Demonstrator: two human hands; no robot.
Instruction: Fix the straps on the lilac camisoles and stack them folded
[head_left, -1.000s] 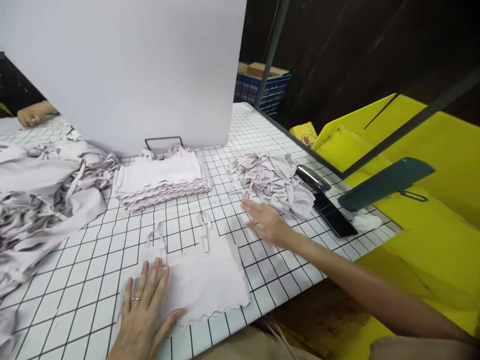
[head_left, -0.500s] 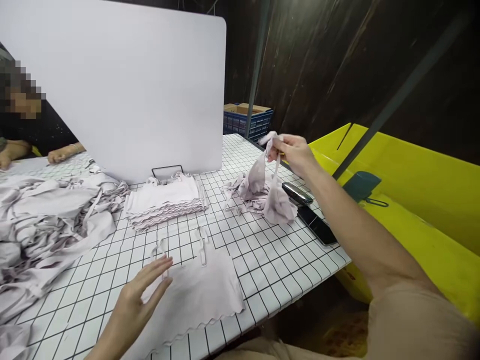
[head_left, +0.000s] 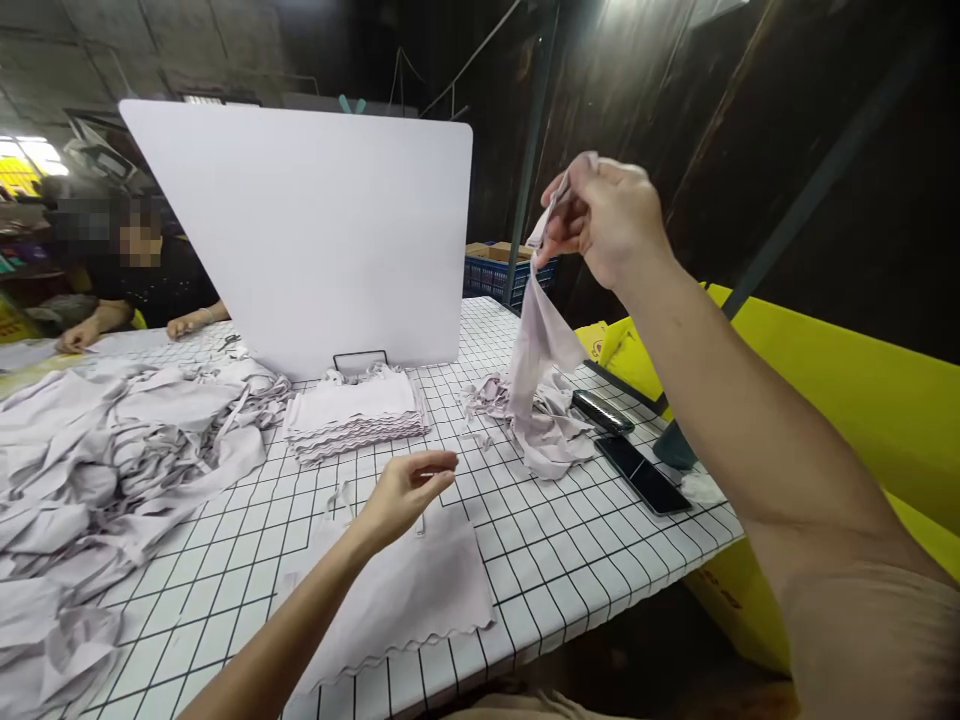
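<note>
My right hand (head_left: 607, 220) is raised at the right, its fingers closed on a pale lilac garment piece (head_left: 541, 340) that hangs down to a small crumpled heap (head_left: 559, 440) of the same fabric. My left hand (head_left: 409, 492) hovers over a strappy camisole (head_left: 420, 595) laid flat at the table's near edge. Its thumb and fingers are apart, with nothing between them. The camisole has a wavy hem, and my left hand and forearm hide part of its top and left side.
A stack of folded camisoles (head_left: 356, 425) lies before a white board (head_left: 322, 240). A large garment pile (head_left: 150, 430) covers the left. A phone (head_left: 643, 475) and a dark case (head_left: 602, 411) lie at right, near yellow bins (head_left: 847, 370). A co-worker (head_left: 161, 285) sits behind.
My right hand has risen, lifting the fabric higher and stretching it out. My left hand has moved right and away from me, over the camisole. The view has tilted up and turned left.
</note>
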